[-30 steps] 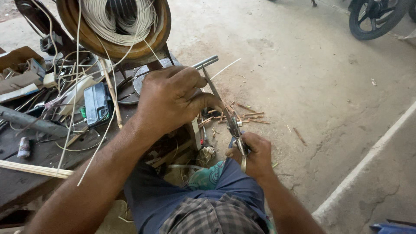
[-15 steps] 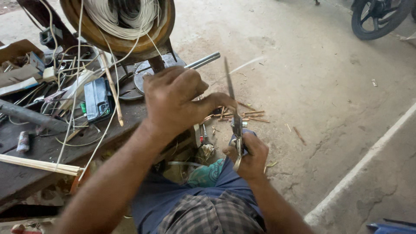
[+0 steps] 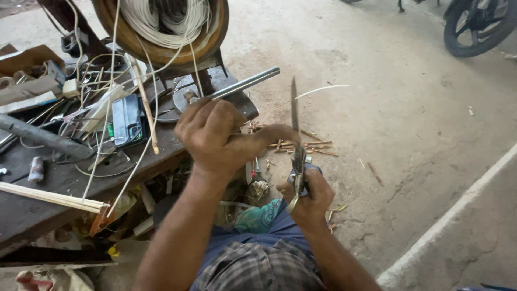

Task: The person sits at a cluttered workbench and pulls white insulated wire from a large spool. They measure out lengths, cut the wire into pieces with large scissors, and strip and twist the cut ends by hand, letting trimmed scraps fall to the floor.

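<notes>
Currently, seated person, head view looking down at both hands over the lap.
left hand: raised at bench edge, fingers curled tight, forefinger stretched right toward the blade; what it pinches is too thin to see (likely a cane strip, cannot confirm).
right hand: low over the lap, fist clenched around the knife handle.
knife: long thin blade, upright, tip pointing away from the person, tilted slightly; left forefinger tip touches or sits just beside it mid-blade.
rod: grey metal bar, lies slanted on the bench, far end sticks out past the edge; left hand sits just in front of its near end.
bench: dark wood, on the left, cluttered with wire loops and small parts.
spool: round wooden reel at the top, wound with pale cord; loose strands hang down across the bench.
phone: dark case, flat on the bench, left of the left hand.
sticks: pale bundle, lies across the bench's near-left corner, ends overhang.
shavings: short brown slivers scattered on the concrete floor, just beyond the blade.
wheel: motorbike tyre, top right, well apart from the hands.
clothing: blue cloth and checked fabric over the lap (below both wrists).
</notes>
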Tool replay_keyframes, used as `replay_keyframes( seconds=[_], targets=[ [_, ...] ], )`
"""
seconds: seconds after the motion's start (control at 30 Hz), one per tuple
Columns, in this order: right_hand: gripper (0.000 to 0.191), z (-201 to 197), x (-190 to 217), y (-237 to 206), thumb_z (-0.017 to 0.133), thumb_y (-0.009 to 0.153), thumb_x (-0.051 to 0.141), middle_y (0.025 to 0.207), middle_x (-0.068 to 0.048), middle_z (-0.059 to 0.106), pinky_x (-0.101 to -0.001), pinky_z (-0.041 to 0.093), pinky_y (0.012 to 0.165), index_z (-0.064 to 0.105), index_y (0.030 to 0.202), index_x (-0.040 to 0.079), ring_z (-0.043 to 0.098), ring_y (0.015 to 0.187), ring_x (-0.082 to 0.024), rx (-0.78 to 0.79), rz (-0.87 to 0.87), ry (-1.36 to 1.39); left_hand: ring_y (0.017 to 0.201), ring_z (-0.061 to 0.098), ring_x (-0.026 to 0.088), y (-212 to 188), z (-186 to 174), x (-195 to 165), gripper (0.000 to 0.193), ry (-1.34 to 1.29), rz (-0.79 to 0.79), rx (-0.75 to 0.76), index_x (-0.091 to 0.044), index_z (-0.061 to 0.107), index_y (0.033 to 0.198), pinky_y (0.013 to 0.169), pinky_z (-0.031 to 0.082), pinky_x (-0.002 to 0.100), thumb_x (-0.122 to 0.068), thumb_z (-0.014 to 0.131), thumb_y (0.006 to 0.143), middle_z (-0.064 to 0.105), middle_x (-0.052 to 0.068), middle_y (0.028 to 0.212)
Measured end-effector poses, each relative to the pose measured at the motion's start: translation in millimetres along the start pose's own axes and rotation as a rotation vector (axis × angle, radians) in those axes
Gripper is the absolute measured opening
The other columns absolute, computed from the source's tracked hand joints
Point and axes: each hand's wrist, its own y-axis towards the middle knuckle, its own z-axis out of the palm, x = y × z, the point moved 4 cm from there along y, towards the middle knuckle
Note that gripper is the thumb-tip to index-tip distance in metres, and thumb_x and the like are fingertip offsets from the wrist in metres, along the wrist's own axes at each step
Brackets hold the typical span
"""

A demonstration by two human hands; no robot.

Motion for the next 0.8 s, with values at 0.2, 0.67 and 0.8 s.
replay_keyframes(
  seconds=[0.2, 0.67, 0.8],
  targets=[
    [0.024, -57.3, -60.8, 34.5, 0.067, 0.108, 0.028, 0.08, -0.005, 0.063, -0.0324, 0.053, 0.058, 0.06, 0.097, 0.007, 0.063, 0.066, -0.016, -0.456, 0.402, 0.48, 0.048, 0.043, 0.008, -17.0, -23.1, 17.2, 0.069, -0.044, -0.043, 0.087, -0.018, 0.044, 0.066, 0.05, 0.042, 0.028, -0.077, 0.077, 0.079, 0.038, -0.009, 0.053],
    [0.03, -36.6, -57.8, -2.0, 0.067, 0.108, 0.027, 0.076, -0.006, 0.06, -0.0288, 0.048, 0.056, 0.062, 0.091, 0.003, 0.058, 0.061, -0.014, -0.262, 0.404, 0.456, 0.048, 0.053, 0.011, -47.4, -63.9, -99.8, 0.032, -0.417, 0.292, 0.567, -0.022, 0.054, 0.064, 0.041, 0.042, 0.033, -0.014, 0.074, 0.088, 0.05, -0.007, 0.056],
    [0.029, -36.1, -52.9, -6.7, 0.071, 0.105, 0.027, 0.079, -0.006, 0.06, -0.0293, 0.048, 0.057, 0.062, 0.094, 0.001, 0.057, 0.062, -0.014, -0.259, 0.365, 0.449, 0.051, 0.055, 0.016, -81.5, -52.2, -91.5, 0.035, -0.482, 0.2, 0.944, -0.021, 0.06, 0.062, 0.044, 0.047, 0.035, -0.026, 0.075, 0.093, 0.056, -0.002, 0.056]
  ],
)
